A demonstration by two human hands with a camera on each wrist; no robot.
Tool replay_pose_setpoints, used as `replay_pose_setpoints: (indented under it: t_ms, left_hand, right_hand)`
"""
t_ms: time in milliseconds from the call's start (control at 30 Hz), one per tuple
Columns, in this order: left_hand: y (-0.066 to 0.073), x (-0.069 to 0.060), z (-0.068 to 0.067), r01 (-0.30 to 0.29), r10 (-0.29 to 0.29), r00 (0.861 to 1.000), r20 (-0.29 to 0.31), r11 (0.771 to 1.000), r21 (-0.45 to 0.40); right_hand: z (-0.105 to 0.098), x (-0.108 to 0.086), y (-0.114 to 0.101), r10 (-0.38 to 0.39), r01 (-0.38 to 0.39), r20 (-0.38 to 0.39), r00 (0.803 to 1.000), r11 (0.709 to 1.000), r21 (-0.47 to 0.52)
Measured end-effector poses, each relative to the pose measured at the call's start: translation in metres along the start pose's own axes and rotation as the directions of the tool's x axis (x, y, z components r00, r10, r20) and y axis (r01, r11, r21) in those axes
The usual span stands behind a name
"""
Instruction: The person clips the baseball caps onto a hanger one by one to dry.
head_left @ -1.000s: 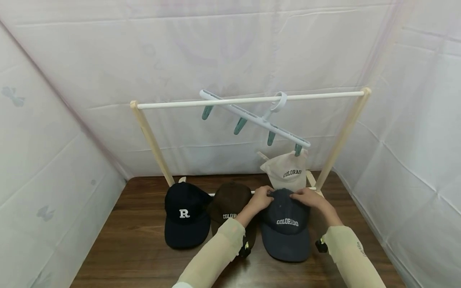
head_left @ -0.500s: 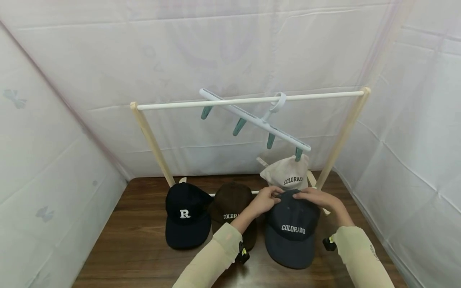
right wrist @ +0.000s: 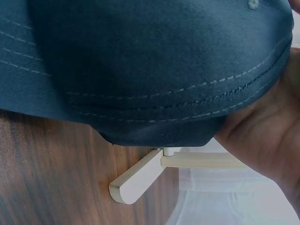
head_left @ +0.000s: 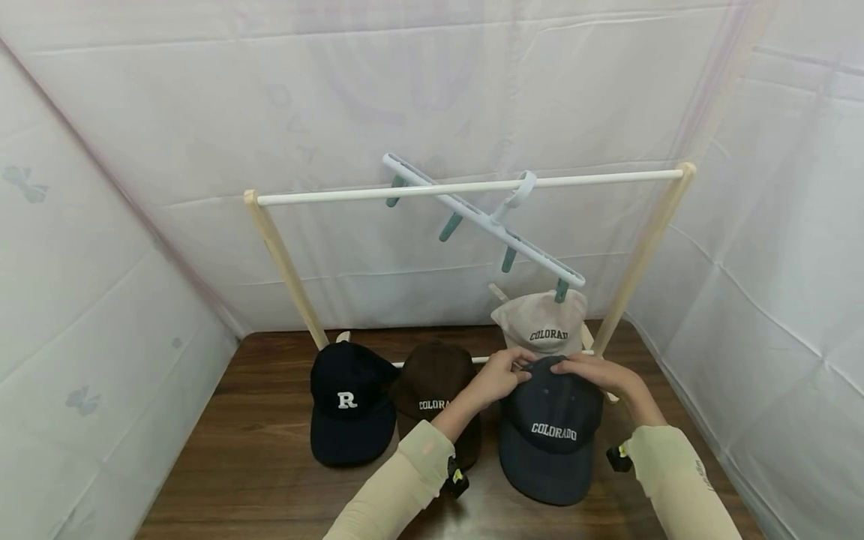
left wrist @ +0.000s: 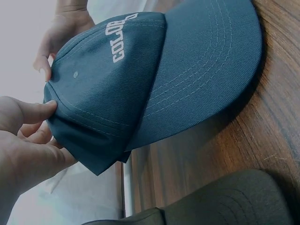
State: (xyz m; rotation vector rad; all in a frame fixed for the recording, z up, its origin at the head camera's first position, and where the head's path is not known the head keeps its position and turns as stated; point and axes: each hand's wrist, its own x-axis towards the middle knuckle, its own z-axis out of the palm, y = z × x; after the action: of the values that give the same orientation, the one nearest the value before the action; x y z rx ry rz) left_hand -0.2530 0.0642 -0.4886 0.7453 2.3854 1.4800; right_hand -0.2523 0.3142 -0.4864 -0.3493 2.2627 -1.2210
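Observation:
Both hands are at the top of a dark blue-grey COLORADO cap (head_left: pixel 553 405), whose brim points down toward the table's front. The left hand (head_left: pixel 498 377) pinches the crown's left edge; in the left wrist view its thumb lies on the cap (left wrist: pixel 89 93) and its fingers go behind. The right hand (head_left: pixel 603 373) grips the crown's right side, thumb near the top, fingers mostly hidden behind. In the right wrist view the palm (right wrist: pixel 267 131) is against the cap's back edge. Just behind, a cream COLORADO cap (head_left: pixel 540 319) hangs from the end clip (head_left: pixel 562 290) of a white hanger (head_left: pixel 482 220).
The hanger hooks over the white bar (head_left: pixel 351 194) of a wooden-sided rack (head_left: pixel 289 274), with several green clips. On the brown table (head_left: pixel 229 442) lie a navy R cap (head_left: pixel 351 439) and a brown cap (head_left: pixel 432 375), left of the held cap. White cloth surrounds the table.
The hands and the blue-grey cap have moved right and slightly toward the front. The hanger has turned a little, and the cream cap hangs slightly lower and further right.

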Motion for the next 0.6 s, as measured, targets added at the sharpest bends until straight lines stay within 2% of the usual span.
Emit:
replay_pose_setpoints:
  t_ms: [167,367,600]
  left_hand:
    - [0.0011,-0.004,-0.0011,0.003,-0.003,1.0,-0.002,1.0,-0.007]
    - [-0.0025,-0.0074,-0.0032,0.0,-0.001,0.999,-0.032,1.0,-0.029]
    - [-0.0061,-0.0082,-0.0081,-0.014,0.012,0.999,-0.048,0.999,-0.031]
  right_hand:
    - [0.0047,0.0002,-0.0007,0.028,-0.028,0.001,1.0,0.999,0.023]
    - [0.002,-0.0042,-0.0022,-0.042,0.042,0.037,0.998,0.999,-0.016]
    - [-0.0037,-0.0075,-0.0001,-0.116,0.117,0.04,0.992,0.993,-0.005]
